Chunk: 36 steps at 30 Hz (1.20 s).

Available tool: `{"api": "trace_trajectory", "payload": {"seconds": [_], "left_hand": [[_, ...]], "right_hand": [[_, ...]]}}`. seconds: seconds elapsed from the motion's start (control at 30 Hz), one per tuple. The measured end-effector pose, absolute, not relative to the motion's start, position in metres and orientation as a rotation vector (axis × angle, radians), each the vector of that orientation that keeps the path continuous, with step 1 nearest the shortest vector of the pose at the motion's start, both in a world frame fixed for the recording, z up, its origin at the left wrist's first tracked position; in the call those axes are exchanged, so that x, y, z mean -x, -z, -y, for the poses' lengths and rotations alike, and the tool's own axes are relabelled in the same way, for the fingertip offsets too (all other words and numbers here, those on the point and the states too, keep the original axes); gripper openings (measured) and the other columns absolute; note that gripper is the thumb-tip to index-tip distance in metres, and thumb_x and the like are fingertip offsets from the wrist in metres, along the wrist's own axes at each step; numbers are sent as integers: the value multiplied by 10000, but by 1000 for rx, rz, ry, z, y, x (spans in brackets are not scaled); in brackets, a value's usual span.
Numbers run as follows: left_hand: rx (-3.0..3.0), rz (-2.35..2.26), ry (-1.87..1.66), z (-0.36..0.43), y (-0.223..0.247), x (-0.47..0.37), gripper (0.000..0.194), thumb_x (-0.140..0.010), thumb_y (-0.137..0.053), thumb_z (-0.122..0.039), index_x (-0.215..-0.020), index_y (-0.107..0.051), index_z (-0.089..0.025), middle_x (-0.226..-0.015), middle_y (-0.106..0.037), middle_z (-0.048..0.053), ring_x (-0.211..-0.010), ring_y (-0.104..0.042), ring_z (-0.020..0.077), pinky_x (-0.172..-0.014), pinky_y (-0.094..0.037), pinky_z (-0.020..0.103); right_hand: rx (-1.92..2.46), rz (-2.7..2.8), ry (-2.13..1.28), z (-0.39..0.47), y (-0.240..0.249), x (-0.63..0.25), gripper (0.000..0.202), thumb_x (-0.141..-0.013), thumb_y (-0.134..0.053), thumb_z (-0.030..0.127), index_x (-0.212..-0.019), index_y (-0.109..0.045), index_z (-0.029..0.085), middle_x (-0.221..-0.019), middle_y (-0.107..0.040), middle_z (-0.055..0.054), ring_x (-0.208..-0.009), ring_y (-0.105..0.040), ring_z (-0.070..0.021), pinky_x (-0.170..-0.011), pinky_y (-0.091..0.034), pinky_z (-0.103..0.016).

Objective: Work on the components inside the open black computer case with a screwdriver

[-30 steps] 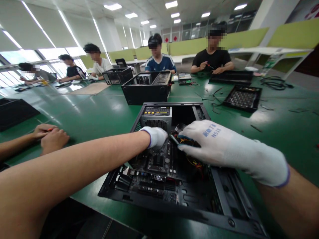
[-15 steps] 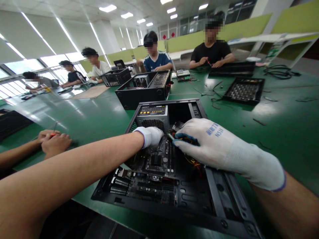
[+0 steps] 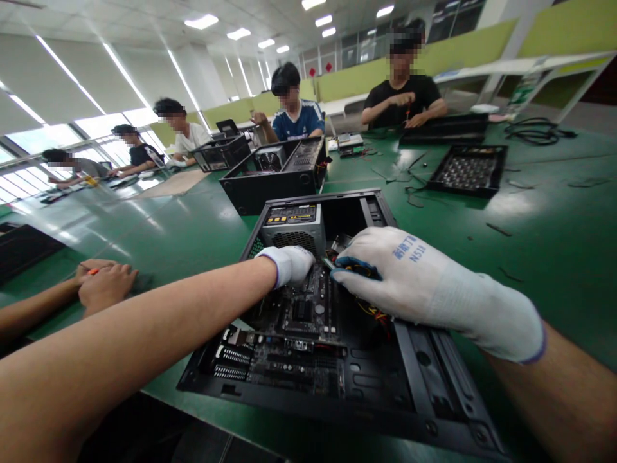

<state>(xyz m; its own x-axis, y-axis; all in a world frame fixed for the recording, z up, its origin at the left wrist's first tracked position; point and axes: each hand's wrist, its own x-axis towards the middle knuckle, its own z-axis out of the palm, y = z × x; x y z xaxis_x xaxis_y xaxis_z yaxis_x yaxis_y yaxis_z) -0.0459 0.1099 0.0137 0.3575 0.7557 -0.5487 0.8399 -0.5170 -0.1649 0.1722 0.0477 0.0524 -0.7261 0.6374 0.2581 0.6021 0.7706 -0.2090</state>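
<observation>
An open black computer case (image 3: 371,411) lies on its side in front of me, with a dark motherboard (image 3: 303,312) inside. My left hand (image 3: 295,265), in a white glove, reaches in beside the grey power supply (image 3: 294,225). Its fingers are curled down over the board's far part, and their tips are hidden. My right hand (image 3: 385,263), gloved in white with blue on the fingers, pinches a memory stick (image 3: 329,263), seen as a thin green strip, above the board's far right edge. Below that hand run red, yellow and black cables (image 3: 378,313).
A co-worker's hands (image 3: 106,283) hold something orange at my left. Across the green table (image 3: 193,225) stands another open case (image 3: 270,186), with people working behind it. A black panel (image 3: 467,170), a cable coil (image 3: 537,132) and scraps lie to the right.
The view has shifted slightly. Both my hands keep nearly the same place in the case. Across the table, the co-worker in black has raised one hand over a screwdriver, now upright.
</observation>
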Motion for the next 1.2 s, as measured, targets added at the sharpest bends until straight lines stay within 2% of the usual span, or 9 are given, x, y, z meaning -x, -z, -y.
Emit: {"api": "trace_trajectory", "payload": {"seconds": [0.67, 0.87, 1.03, 1.2], "left_hand": [[-2518, -1394, 886, -113, -10, 49, 422, -816, -757, -289, -1217, -732, -162, -1217, -761, 152, -1134, -722, 308, -982, -560, 356], [-2525, -1388, 873, -115, -7, 51, 446, -788, -774, -255, -1221, -728, -161, -1223, -758, 154, -1135, -720, 315, -981, -562, 366], [-2533, -1361, 862, -115, -7, 50, 419, -811, -767, -304, -1205, -734, -165, -1209, -762, 150, -1118, -725, 314, -972, -565, 366], [-2538, -1374, 854, -115, -5, 50, 413, -816, -753, -258, -1212, -729, -144, -1224, -756, 168, -1127, -722, 325, -984, -563, 383]], "right_hand": [[950, 2640, -189, -47, -55, -172, 347, -1025, -518, 461, -961, -732, 195, -955, -709, -90, -911, -624, -230, -827, -436, -341], [959, 2640, -190, -47, -55, -171, 341, -1022, -523, 461, -964, -734, 200, -960, -711, -91, -925, -628, -239, -835, -437, -346], [969, 2655, -198, -46, -56, -171, 353, -1030, -507, 462, -964, -729, 196, -959, -706, -94, -930, -629, -241, -845, -438, -350], [964, 2651, -210, -46, -57, -171, 337, -1023, -519, 449, -944, -730, 198, -944, -707, -90, -922, -631, -239, -839, -436, -346]]}}
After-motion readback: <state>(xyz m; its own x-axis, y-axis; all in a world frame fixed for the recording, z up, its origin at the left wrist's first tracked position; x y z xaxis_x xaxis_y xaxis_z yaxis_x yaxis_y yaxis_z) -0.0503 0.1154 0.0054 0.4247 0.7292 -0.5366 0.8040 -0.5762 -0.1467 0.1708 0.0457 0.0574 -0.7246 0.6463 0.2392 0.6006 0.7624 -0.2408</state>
